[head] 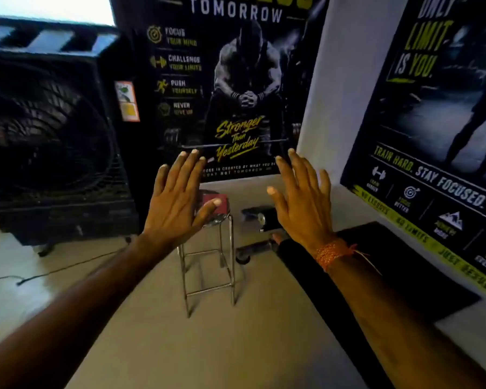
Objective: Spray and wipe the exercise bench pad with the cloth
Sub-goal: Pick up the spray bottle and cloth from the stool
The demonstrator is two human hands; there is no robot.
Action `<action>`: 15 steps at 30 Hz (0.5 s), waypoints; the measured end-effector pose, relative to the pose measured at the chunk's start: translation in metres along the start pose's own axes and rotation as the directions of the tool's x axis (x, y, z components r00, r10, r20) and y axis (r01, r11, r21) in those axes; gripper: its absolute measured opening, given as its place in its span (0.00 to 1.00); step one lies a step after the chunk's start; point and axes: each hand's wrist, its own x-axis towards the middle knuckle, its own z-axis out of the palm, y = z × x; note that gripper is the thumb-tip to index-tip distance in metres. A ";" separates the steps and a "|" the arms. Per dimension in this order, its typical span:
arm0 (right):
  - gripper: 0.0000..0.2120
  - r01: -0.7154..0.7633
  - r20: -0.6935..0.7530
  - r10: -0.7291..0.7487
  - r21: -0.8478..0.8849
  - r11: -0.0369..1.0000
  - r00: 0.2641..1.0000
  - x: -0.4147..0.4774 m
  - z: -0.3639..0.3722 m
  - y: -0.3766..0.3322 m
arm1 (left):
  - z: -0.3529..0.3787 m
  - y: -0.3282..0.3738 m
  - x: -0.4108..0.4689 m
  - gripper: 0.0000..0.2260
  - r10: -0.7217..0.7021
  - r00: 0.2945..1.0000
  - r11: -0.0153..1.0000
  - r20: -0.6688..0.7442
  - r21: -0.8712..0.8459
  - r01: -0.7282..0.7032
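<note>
My left hand [177, 200] and my right hand [300, 197] are both stretched out in front of me, palms down, fingers spread, holding nothing. The black bench pad [382, 265] lies low at the right, along the wall, under my right forearm. A dark red cloth-like thing [218, 202] rests on top of a metal stool [211, 265], partly hidden behind my left thumb. I see no spray bottle that I can tell for sure.
A large black cooler fan [51, 141] stands at the left, with cables on the floor beside it. Gym posters cover the far wall [230, 88] and the right wall [438, 136]. Dark bench hardware [258, 217] lies beyond the stool.
</note>
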 end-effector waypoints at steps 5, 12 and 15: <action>0.32 -0.056 0.173 0.052 0.019 0.998 0.984 0.018 0.093 -0.016 | 0.070 -0.051 -0.002 0.40 -0.068 0.982 0.997 0.178 0.033 0.063; 0.31 -0.082 0.285 0.053 0.092 0.992 0.957 0.059 0.222 -0.005 | 0.175 -0.107 0.013 0.39 -0.155 0.940 0.987 0.304 0.013 0.159; 0.31 -0.105 0.348 0.059 0.115 0.988 0.936 0.081 0.283 0.004 | 0.224 -0.131 0.025 0.41 -0.203 0.903 0.978 0.379 0.031 0.207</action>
